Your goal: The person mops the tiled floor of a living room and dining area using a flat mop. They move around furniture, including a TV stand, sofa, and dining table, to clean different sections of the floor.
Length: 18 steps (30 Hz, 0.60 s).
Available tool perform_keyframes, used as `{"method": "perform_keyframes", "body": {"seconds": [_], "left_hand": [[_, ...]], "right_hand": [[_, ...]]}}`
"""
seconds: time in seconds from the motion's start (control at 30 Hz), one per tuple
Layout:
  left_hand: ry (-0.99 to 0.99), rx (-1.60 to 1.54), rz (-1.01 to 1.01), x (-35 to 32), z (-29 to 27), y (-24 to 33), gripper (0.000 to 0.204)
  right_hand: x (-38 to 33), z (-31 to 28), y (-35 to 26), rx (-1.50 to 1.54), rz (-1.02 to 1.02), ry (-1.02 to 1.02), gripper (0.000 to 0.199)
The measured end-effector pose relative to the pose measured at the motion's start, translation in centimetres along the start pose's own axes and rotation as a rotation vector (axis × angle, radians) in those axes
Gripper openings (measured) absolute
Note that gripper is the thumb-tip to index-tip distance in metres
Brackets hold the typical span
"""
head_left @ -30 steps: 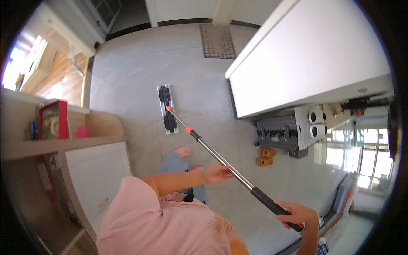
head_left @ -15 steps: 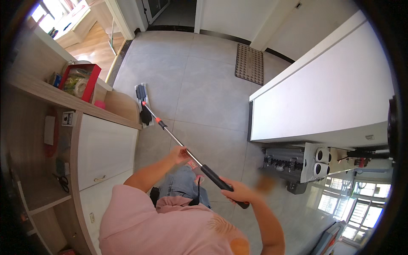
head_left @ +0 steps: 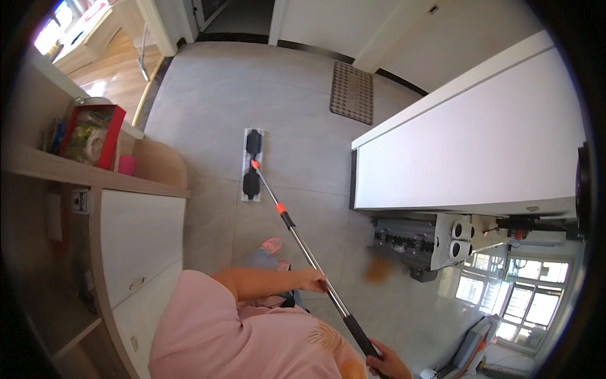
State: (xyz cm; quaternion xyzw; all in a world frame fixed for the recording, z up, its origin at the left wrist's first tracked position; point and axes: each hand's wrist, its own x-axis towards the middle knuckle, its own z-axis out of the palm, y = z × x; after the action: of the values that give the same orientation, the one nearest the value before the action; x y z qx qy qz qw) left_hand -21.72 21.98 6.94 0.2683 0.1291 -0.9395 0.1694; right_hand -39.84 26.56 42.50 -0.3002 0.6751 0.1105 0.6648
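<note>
The left hand (head_left: 314,280) is closed around the bare metal section of the mop handle (head_left: 303,243), fingers wrapped over the shaft. The right hand (head_left: 390,364) grips the black foam grip at the upper end of the same handle, fingers curled around it, close to the lower edge of the view.

The handle runs diagonally up and to the left from the hands to the flat mop head (head_left: 252,165). An orange collar sits partway along the shaft and an orange joint joins it to the head. The head lies flat on the grey tiled floor (head_left: 208,95), its long side pointing roughly toward the far doorway.

To the left of the mop head stands a wooden cabinet (head_left: 142,237) with white doors; its rounded corner is near the head but apart from it. A red box (head_left: 88,136) and a pink cup (head_left: 127,165) stand on the cabinet shelf. To the right, the edge of a white counter (head_left: 467,151) runs close beside the handle's path, with open tile between. A patterned doormat (head_left: 352,93) lies by the far wall, well apart from the mop head. Open floor extends from the mop head to the far wall.
</note>
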Motion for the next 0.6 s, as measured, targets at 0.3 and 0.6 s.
{"method": "perform_keyframes", "body": {"seconds": [0.3,0.6], "left_hand": [[0.186,-0.649,0.272,3.3,-3.3,6.5,0.038],[0.093,-0.499,0.035,9.7,-1.8,2.7,0.018]], "right_hand": [[-10.7,3.3,-1.9,0.290,0.113,0.153,0.060],[-16.0,4.1,6.1,0.810,0.147,0.098,0.041]]}}
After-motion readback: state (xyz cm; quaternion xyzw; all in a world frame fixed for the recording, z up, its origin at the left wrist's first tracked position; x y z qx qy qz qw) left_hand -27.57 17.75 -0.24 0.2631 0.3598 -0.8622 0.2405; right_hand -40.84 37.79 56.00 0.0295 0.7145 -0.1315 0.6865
